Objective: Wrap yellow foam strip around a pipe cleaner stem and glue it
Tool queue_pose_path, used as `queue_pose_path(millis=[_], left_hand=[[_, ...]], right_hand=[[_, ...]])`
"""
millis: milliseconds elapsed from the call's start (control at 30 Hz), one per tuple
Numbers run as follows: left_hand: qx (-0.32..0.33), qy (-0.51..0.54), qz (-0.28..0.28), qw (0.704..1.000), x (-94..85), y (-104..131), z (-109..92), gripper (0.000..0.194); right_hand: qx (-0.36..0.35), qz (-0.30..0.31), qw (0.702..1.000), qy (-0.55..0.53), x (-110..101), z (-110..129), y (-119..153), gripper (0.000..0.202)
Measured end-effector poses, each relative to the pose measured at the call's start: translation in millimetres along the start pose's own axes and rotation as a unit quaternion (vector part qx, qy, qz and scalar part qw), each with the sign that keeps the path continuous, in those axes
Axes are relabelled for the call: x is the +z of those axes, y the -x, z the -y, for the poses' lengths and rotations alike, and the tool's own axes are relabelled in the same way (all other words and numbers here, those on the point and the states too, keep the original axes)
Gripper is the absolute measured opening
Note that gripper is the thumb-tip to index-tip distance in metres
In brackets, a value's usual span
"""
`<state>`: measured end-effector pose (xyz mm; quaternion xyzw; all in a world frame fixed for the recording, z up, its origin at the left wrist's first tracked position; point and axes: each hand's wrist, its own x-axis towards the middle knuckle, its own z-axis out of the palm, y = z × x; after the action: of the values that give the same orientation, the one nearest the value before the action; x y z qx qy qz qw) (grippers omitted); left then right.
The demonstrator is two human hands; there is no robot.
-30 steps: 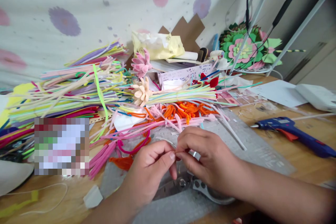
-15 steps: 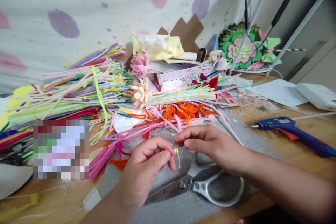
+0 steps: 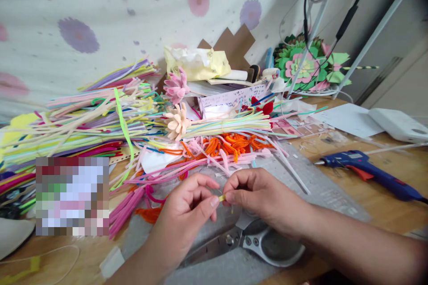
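Observation:
A small yellow piece (image 3: 222, 197) is stretched between my hands, above the scissors. A thin pale strand with a yellowish tip hangs just below it, partly hidden by fingers. My left hand (image 3: 189, 209) grips the piece's near end at the thumb tip, its other fingers loosely curled. From the other side my right hand (image 3: 257, 193) pinches it between thumb and forefinger. Metal scissors (image 3: 230, 239) lie beneath both hands on a grey cutting mat (image 3: 214, 267); my left wrist covers part of the blades, my right hand part of a handle.
Bundled pipe cleaners (image 3: 87, 120) heap up at the left. A pink flower (image 3: 177, 84) and a cream flower (image 3: 177, 122) lie before orange strands (image 3: 224, 144). A blue glue gun (image 3: 371, 171) rests at the right, paper flowers (image 3: 304, 64) behind. A pixelated patch hides the left front.
My right hand has come in and closed on the yellow piece, which my left hand was holding alone. The view has shifted slightly.

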<state>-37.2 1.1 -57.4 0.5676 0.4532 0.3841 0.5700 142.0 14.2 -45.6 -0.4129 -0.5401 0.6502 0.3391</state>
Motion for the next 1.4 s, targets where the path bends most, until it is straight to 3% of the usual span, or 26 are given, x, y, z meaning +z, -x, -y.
queue_pose_path(millis=[233,567,700,767,833,867,933,1000,1067,1133,1233,1300,1400], left_hand=[[-0.003,-0.104,0.002,0.995,5.8,-1,-8,0.013],[0.017,-0.110,-0.004,0.994,2.4,-2,-4,0.014],[0.003,-0.080,-0.013,0.997,3.8,-2,-4,0.015],[-0.012,-0.042,-0.035,0.998,4.5,-2,-3,0.013],[-0.026,0.000,-0.059,0.998,4.3,-1,-3,0.013],[-0.033,0.019,-0.068,0.997,3.8,-1,-3,0.013],[-0.046,0.048,-0.078,0.995,2.4,-2,-3,0.015],[-0.055,0.064,-0.086,0.993,1.0,-3,-2,0.017],[-0.054,0.070,-0.091,0.992,0.4,-3,-2,0.017],[-0.049,0.069,-0.095,0.992,1.0,-3,-1,0.016],[-0.047,0.074,-0.086,0.992,3.1,-2,-1,0.016],[-0.050,0.085,-0.078,0.992,4.4,-1,-2,0.015],[-0.051,0.100,-0.082,0.990,4.8,0,-5,0.014]], right_hand=[[-0.067,-0.043,0.989,0.120,3,-2,-1,0.011],[-0.030,-0.063,0.998,0.004,11,-10,-3,0.012],[-0.024,-0.019,0.999,-0.017,6,-3,0,0.020],[-0.048,-0.009,0.999,0.012,-8,3,4,0.027],[-0.092,-0.051,0.987,0.123,-34,10,10,0.028],[-0.116,-0.089,0.967,0.208,-50,12,15,0.025],[-0.138,-0.155,0.900,0.383,-83,14,27,0.020],[-0.087,-0.157,0.866,0.466,-110,12,42,0.018],[-0.039,-0.122,0.865,0.485,-121,9,56,0.020],[-0.055,-0.087,0.868,0.486,-113,5,66,0.016],[-0.163,-0.035,0.859,0.484,-76,-3,69,0.015],[-0.210,0.023,0.841,0.499,-49,-11,64,0.031],[-0.248,0.068,0.794,0.551,-24,-23,53,0.034]])
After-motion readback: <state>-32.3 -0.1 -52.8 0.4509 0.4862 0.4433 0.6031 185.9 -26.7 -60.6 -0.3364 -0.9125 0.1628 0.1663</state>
